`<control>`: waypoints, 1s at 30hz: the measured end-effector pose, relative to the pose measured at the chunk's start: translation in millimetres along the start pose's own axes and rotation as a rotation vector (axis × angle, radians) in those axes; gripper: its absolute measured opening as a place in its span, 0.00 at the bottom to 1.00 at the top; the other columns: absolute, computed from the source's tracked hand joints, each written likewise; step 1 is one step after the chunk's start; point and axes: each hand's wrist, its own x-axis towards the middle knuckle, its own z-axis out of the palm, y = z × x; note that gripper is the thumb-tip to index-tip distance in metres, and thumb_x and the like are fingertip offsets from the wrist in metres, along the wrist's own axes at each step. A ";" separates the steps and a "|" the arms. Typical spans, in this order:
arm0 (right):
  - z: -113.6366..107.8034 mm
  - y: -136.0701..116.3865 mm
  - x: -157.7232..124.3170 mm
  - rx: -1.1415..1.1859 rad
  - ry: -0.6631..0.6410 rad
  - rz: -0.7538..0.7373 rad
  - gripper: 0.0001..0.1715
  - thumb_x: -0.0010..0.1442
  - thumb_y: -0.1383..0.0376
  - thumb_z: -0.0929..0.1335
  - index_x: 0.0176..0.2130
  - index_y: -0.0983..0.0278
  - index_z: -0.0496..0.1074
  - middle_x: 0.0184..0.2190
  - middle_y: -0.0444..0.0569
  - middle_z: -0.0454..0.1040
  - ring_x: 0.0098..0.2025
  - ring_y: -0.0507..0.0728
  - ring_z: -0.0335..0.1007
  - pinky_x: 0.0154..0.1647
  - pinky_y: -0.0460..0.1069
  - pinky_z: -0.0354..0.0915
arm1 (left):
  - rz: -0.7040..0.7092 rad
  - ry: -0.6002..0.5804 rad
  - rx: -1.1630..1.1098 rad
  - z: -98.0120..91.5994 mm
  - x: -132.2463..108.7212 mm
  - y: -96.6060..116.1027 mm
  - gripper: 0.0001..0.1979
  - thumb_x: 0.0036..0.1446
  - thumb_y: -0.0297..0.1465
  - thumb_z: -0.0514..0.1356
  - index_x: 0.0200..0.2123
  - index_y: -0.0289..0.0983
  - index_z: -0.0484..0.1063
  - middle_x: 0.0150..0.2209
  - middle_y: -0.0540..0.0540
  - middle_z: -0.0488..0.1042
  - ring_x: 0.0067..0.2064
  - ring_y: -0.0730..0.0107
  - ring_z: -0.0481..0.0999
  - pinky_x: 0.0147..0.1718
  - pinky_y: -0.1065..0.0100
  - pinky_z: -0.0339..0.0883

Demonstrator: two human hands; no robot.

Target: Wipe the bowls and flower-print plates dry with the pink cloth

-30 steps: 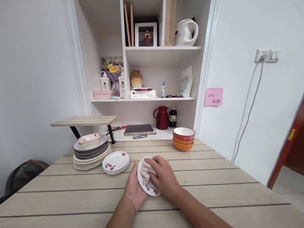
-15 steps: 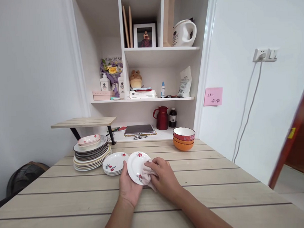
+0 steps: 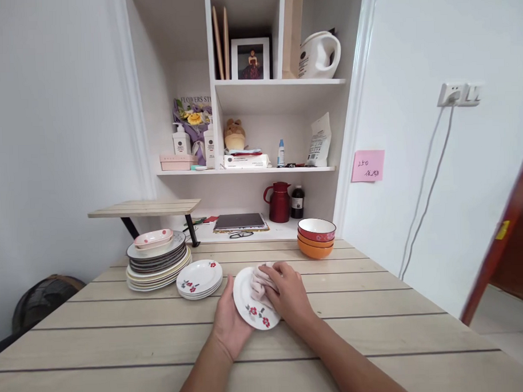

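Note:
My left hand (image 3: 230,324) grips a small white plate with red flowers (image 3: 253,310) from below, tilting it up above the wooden table (image 3: 121,344). My right hand (image 3: 289,295) is closed on a crumpled pinkish cloth (image 3: 261,283) and presses it against the plate's upper right part. Just to the left lies a short stack of matching small flowered plates (image 3: 199,278). Further left stands a taller pile of large plates (image 3: 157,262) with a pink oval dish (image 3: 152,239) on top.
Stacked red and orange bowls (image 3: 316,237) sit at the table's far edge. Behind is a shelf unit with a red jug (image 3: 279,202), a laptop (image 3: 239,221), bottles and a photo frame. A small raised wooden stand (image 3: 145,208) is at the back left.
The plate has shifted back right and turned in my left hand. My right hand moved the cloth from the plate's lower edge up to its upper right face.

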 end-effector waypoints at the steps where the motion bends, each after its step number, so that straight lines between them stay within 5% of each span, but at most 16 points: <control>1: 0.6 0.5 -0.5 0.010 -0.004 -0.004 0.27 0.55 0.73 0.67 0.53 0.55 0.72 0.45 0.52 0.70 0.47 0.62 0.67 0.48 0.57 0.61 | 0.038 -0.005 -0.012 -1.7 -0.3 3.3 0.27 0.63 0.46 0.53 0.57 0.33 0.70 0.52 0.35 0.76 0.54 0.49 0.75 0.57 0.50 0.60; 8: 1.4 -14.5 -6.0 0.133 -0.059 -0.119 0.28 0.54 0.74 0.68 0.53 0.54 0.71 0.44 0.50 0.70 0.47 0.60 0.66 0.48 0.56 0.62 | 0.246 0.031 -0.048 -13.3 -2.7 18.6 0.25 0.64 0.45 0.52 0.54 0.34 0.73 0.48 0.35 0.79 0.54 0.48 0.75 0.54 0.49 0.65; 18: -2.9 -21.7 -4.1 0.084 -0.029 -0.114 0.28 0.57 0.69 0.70 0.56 0.52 0.69 0.47 0.51 0.69 0.49 0.62 0.66 0.49 0.58 0.62 | -0.074 0.010 0.020 0.6 -1.2 -6.3 0.22 0.63 0.44 0.55 0.51 0.34 0.74 0.48 0.38 0.79 0.51 0.52 0.77 0.54 0.51 0.65; 25: -0.7 -1.2 -0.4 0.033 0.026 -0.018 0.25 0.57 0.70 0.68 0.54 0.56 0.71 0.47 0.53 0.69 0.49 0.62 0.66 0.49 0.58 0.62 | 0.113 -0.035 -0.037 -2.3 -2.3 9.2 0.29 0.63 0.47 0.52 0.58 0.34 0.69 0.52 0.34 0.76 0.56 0.49 0.73 0.59 0.48 0.58; 30: -0.7 -13.3 -6.1 0.118 -0.018 -0.095 0.28 0.55 0.73 0.67 0.54 0.55 0.71 0.46 0.51 0.70 0.48 0.61 0.66 0.49 0.57 0.62 | 0.318 0.034 -0.093 -9.3 -4.9 23.7 0.27 0.63 0.48 0.51 0.56 0.37 0.72 0.49 0.36 0.79 0.54 0.49 0.75 0.60 0.48 0.58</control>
